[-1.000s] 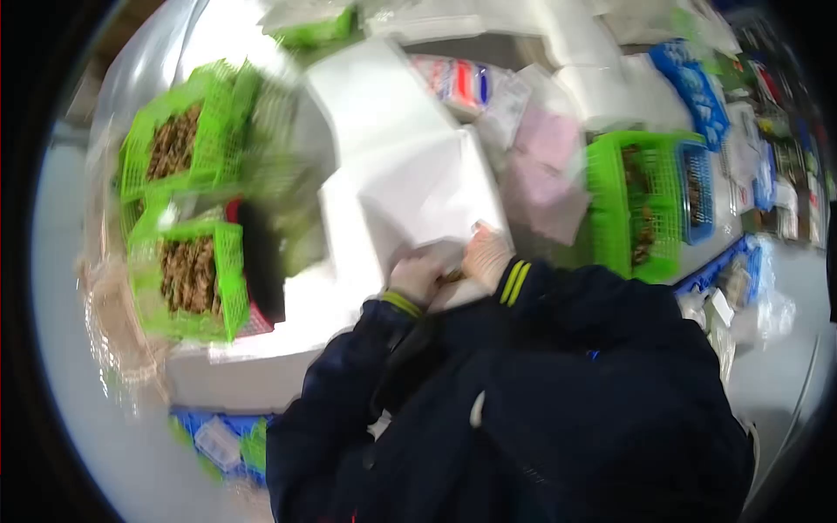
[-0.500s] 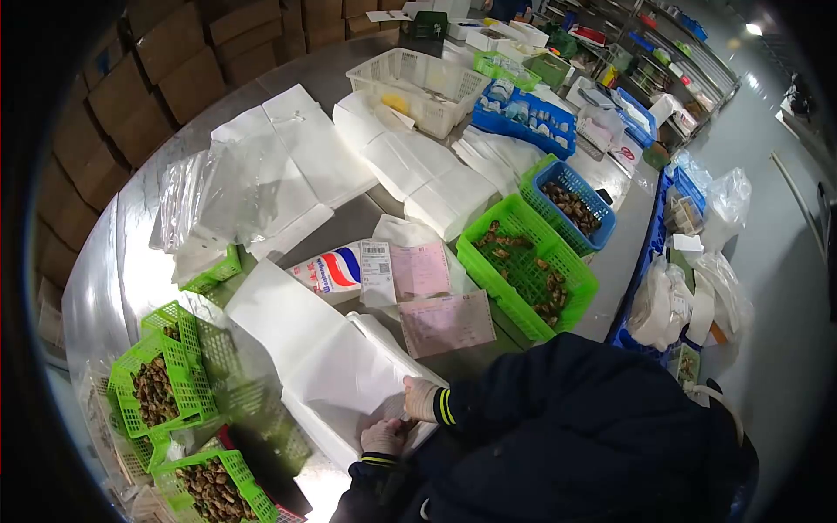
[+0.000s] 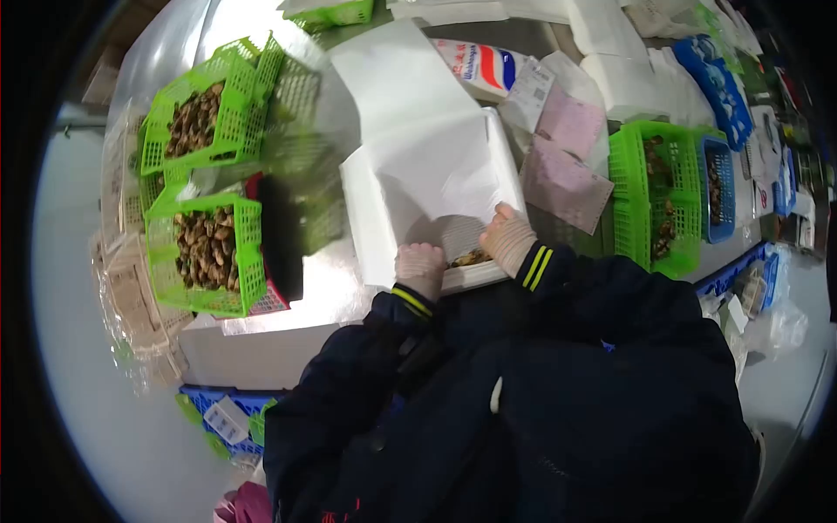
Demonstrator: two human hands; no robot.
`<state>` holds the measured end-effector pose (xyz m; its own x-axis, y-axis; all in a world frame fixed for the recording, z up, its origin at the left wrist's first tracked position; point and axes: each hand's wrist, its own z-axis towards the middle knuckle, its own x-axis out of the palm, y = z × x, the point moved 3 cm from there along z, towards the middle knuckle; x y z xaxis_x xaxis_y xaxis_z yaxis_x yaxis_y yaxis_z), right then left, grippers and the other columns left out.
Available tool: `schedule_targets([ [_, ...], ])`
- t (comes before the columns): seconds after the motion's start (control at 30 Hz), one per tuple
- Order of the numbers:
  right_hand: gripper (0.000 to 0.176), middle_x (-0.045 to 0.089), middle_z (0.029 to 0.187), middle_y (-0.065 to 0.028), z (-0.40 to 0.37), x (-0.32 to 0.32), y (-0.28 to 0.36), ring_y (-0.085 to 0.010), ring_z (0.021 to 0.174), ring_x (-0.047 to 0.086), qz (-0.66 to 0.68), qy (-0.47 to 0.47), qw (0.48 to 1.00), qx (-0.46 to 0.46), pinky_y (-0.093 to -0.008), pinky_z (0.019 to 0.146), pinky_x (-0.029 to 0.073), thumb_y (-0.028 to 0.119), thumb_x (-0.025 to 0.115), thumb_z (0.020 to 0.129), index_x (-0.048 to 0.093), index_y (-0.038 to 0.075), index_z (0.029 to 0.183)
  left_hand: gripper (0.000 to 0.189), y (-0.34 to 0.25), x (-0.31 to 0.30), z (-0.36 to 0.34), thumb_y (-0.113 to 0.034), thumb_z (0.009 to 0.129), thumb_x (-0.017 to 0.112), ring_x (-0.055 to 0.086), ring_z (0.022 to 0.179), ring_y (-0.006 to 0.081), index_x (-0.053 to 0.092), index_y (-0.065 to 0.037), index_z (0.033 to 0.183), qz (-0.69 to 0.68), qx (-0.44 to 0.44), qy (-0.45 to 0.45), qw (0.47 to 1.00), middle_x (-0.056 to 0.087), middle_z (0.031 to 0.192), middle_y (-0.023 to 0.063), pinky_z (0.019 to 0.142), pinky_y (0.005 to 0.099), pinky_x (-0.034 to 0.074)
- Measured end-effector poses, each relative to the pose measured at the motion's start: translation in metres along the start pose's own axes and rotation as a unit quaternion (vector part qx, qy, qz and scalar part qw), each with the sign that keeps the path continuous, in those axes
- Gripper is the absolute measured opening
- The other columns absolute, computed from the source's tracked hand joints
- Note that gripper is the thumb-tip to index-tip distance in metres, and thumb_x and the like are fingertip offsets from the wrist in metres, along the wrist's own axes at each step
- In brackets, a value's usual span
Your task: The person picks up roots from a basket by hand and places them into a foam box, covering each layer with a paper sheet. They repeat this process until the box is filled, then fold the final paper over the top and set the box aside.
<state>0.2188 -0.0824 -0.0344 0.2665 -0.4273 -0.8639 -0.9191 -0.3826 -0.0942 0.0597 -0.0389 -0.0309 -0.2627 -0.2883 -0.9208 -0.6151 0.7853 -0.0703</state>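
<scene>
A white foam box (image 3: 362, 218) stands in front of me, lined with a white paper sheet (image 3: 436, 179) whose far end spreads up beyond the box. Some brown lumpy pieces (image 3: 471, 258) show at the box's near end, below the sheet's edge. My left hand (image 3: 420, 268) is at the near left corner, its fingers curled on the sheet and partly hidden. At the near right wall, my right hand (image 3: 507, 237) closes its fingers on the sheet's right edge. Both hands seem to wear thin pale gloves.
Green baskets (image 3: 253, 292) of brown lumpy pieces stand at the left. Right of the box lie pink slips (image 3: 567, 187) and a printed bag (image 3: 475, 65). Farther right are a green basket (image 3: 628, 200) and a blue basket (image 3: 722, 231).
My view has turned down and left, so the box sits more central. Both hands stay inside the box's near end; they are farther apart, and brown pieces now show between them.
</scene>
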Motion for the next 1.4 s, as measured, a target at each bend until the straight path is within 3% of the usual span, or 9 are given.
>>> schedule_targets([
  [0.1, 0.023, 0.069, 0.079, -0.0050, 0.001, 0.003, -0.005, -0.0192, 0.087, 0.062, -0.021, -0.065, 0.998, 0.002, -0.0376, 0.092, 0.031, 0.018, 0.048, 0.083, 0.071, 0.014, 0.079, 0.017, -0.001, -0.004, 0.021, -0.021, 0.082, 0.055, 0.065, 0.090, 0.0228, 0.070, -0.015, 0.089, -0.035, -0.086, 0.143, 0.985, 0.068, 0.090, 0.0061, 0.071, 0.0368, 0.050],
  [0.17, 0.022, 0.069, 0.080, -0.0041, 0.007, 0.007, -0.005, -0.0185, 0.085, 0.061, -0.008, -0.024, 1.000, 0.007, -0.0377, 0.088, 0.032, 0.019, 0.049, 0.082, 0.071, 0.014, 0.079, 0.019, 0.001, -0.008, 0.028, -0.022, 0.083, 0.055, 0.065, 0.092, 0.0227, 0.071, -0.016, 0.091, -0.036, -0.089, 0.167, 0.981, 0.069, 0.092, 0.0065, 0.070, 0.0371, 0.051],
  [0.2, 0.017, 0.065, 0.071, -0.0052, 0.008, 0.005, -0.007, -0.0189, 0.077, 0.060, -0.002, -0.070, 0.998, 0.005, -0.0352, 0.088, 0.037, 0.016, 0.051, 0.077, 0.065, 0.012, 0.070, 0.020, 0.002, -0.006, 0.030, -0.023, 0.084, 0.054, 0.066, 0.094, 0.0225, 0.072, -0.017, 0.092, -0.035, -0.094, 0.191, 0.976, 0.069, 0.095, 0.0068, 0.070, 0.0374, 0.051],
  [0.4, 0.016, 0.063, 0.066, -0.0028, 0.011, 0.002, -0.002, -0.0179, 0.073, 0.059, -0.025, -0.074, 0.997, 0.008, -0.0342, 0.078, 0.037, 0.017, 0.052, 0.077, 0.066, 0.015, 0.068, 0.020, 0.002, 0.007, 0.031, -0.021, 0.084, 0.054, 0.067, 0.087, 0.0241, 0.072, -0.013, 0.087, -0.012, -0.066, 0.088, 0.994, 0.069, 0.092, 0.0082, 0.070, 0.0384, 0.052],
  [0.7, 0.014, 0.066, 0.071, -0.0037, 0.018, -0.002, -0.002, -0.0207, 0.076, 0.061, 0.008, -0.001, 1.000, 0.020, -0.0380, 0.074, 0.037, 0.018, 0.056, 0.075, 0.069, 0.015, 0.070, 0.020, 0.002, 0.009, 0.037, -0.018, 0.085, 0.054, 0.065, 0.092, 0.0263, 0.072, -0.011, 0.091, 0.016, -0.040, 0.147, 0.988, 0.068, 0.096, 0.0088, 0.073, 0.0396, 0.051],
  [0.93, 0.016, 0.066, 0.073, -0.0021, 0.008, -0.012, -0.004, -0.0182, 0.078, 0.061, -0.036, -0.075, 0.996, 0.029, -0.0365, 0.075, 0.037, 0.018, 0.055, 0.077, 0.070, 0.015, 0.072, 0.022, 0.002, 0.000, 0.036, -0.020, 0.086, 0.054, 0.063, 0.096, 0.0245, 0.070, -0.012, 0.097, 0.014, -0.032, 0.196, 0.980, 0.067, 0.097, 0.0074, 0.076, 0.0384, 0.050],
  [1.0, 0.016, 0.066, 0.076, -0.0017, 0.008, -0.014, -0.005, -0.0174, 0.081, 0.061, 0.000, 0.008, 1.000, 0.017, -0.0358, 0.077, 0.038, 0.018, 0.053, 0.079, 0.069, 0.016, 0.078, 0.021, 0.002, -0.001, 0.033, -0.020, 0.086, 0.054, 0.063, 0.095, 0.0239, 0.070, -0.012, 0.098, 0.021, -0.019, 0.181, 0.983, 0.067, 0.096, 0.0069, 0.076, 0.0387, 0.049],
  [1.07, 0.016, 0.066, 0.076, -0.0016, 0.004, -0.009, -0.005, -0.0172, 0.083, 0.062, 0.004, -0.004, 1.000, 0.010, -0.0357, 0.078, 0.038, 0.019, 0.052, 0.081, 0.068, 0.016, 0.081, 0.021, -0.003, 0.000, 0.024, -0.019, 0.087, 0.052, 0.063, 0.093, 0.0224, 0.068, -0.014, 0.100, 0.062, -0.005, 0.124, 0.990, 0.066, 0.094, 0.0065, 0.076, 0.0400, 0.046],
  [1.4, 0.016, 0.068, 0.077, -0.0002, 0.005, -0.007, -0.001, -0.0178, 0.083, 0.063, -0.014, 0.036, 0.999, -0.017, -0.0361, 0.079, 0.037, 0.021, 0.049, 0.086, 0.064, 0.017, 0.087, 0.019, -0.004, 0.002, 0.016, -0.019, 0.090, 0.047, 0.065, 0.088, 0.0235, 0.066, -0.016, 0.092, 0.008, 0.001, 0.166, 0.986, 0.068, 0.090, 0.0068, 0.089, 0.0460, 0.036],
])
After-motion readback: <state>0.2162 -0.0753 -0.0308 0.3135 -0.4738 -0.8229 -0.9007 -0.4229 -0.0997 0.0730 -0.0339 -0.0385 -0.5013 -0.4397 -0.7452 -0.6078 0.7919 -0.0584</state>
